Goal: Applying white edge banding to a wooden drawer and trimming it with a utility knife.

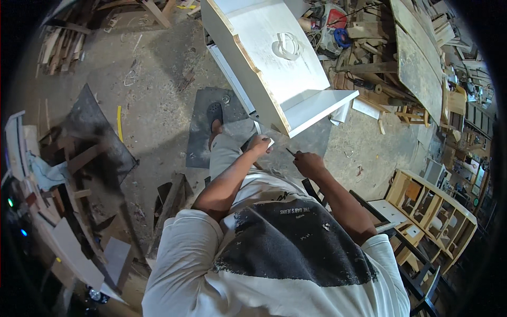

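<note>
Below the near corner of a white open wooden box with pale raw edges, my left hand is closed on a narrow white strip, part of which rises toward the box. To its right and a little lower, my right hand grips a thin dark tool whose tip points up-left toward my left hand; its exact kind is unclear. A loose coil of white strip lies inside the box.
A dark mat lies under my sandalled foot. Wood offcuts and boards crowd the left. A red-and-grey machine, plywood sheets, a wooden cabinet frame and a black metal frame stand to the right.
</note>
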`<state>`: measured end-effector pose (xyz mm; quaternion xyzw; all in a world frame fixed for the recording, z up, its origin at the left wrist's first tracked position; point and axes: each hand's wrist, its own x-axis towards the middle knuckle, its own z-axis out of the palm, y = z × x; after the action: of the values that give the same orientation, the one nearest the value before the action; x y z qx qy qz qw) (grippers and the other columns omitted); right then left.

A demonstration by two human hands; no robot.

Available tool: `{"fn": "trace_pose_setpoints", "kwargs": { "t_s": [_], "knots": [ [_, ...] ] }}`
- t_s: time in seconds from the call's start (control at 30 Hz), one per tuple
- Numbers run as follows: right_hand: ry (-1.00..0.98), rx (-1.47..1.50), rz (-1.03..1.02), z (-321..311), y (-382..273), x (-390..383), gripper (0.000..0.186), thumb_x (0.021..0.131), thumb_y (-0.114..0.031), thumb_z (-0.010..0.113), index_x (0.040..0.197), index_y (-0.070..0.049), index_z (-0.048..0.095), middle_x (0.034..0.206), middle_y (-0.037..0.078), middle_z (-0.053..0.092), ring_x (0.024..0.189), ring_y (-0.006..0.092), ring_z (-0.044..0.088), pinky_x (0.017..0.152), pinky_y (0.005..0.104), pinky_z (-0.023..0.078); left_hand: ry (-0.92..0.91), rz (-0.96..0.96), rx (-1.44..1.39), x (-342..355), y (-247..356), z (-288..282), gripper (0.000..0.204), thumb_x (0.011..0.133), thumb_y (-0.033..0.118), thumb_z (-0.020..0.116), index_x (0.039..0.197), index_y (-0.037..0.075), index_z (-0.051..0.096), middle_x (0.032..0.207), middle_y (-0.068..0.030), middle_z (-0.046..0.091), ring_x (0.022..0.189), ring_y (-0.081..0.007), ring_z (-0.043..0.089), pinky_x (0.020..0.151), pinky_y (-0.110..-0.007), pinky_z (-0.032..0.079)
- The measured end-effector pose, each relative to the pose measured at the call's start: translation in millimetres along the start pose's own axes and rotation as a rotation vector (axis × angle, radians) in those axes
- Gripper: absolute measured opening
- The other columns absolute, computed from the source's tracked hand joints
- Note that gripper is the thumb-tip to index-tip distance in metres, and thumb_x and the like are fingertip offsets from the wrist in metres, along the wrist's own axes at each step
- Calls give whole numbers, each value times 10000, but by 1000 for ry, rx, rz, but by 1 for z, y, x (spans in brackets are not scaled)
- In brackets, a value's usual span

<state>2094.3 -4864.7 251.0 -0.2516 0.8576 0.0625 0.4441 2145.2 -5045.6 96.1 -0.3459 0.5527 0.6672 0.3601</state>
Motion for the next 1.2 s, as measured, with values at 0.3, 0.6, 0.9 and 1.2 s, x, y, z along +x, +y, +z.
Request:
{"fn": "trace_pose_setpoints", "kwargs": {
  "t_s": [0.3, 0.6, 0.9, 1.2],
  "knots": [
    [232, 1085, -163, -69, -31, -31, 322, 853, -242, 714, 1027, 6, 606, 821, 25, 633, 780, 88, 561, 693, 259, 459, -126, 474, -74, -149, 81, -42, 236, 936, 131, 508, 1085, -32, 591, 800, -51, 641, 690, -93, 549, 664, -247, 454],
    [104, 1217, -420, -192, -135, -29, 129, 871, -153, 679, 924, -37, 662, 767, -5, 636, 700, 66, 559, 623, 205, 438, -10, 741, 23, -252, 164, -101, 418, 955, 172, 531, 1331, 51, 395, 857, -74, 630, 797, -123, 583, 725, -288, 456],
    [163, 1189, -579, -284, -242, 17, 123, 834, -153, 725, 828, -40, 677, 662, -36, 592, 567, 37, 474, 501, 207, 352, 18, 803, 10, -287, 220, -233, 404, 953, 129, 537, 1303, -12, 393, 890, -60, 640, 746, -108, 573, 717, -255, 462],
    [440, 1109, -611, -416, -326, 43, 126, 796, -133, 748, 775, -31, 678, 590, -46, 555, 515, 32, 455, 462, 209, 330, -7, 830, 144, -296, 315, -352, 233, 961, 211, 524, 950, -7, 605, 810, -35, 665, 687, -85, 589, 665, -257, 472]
  ]
}}
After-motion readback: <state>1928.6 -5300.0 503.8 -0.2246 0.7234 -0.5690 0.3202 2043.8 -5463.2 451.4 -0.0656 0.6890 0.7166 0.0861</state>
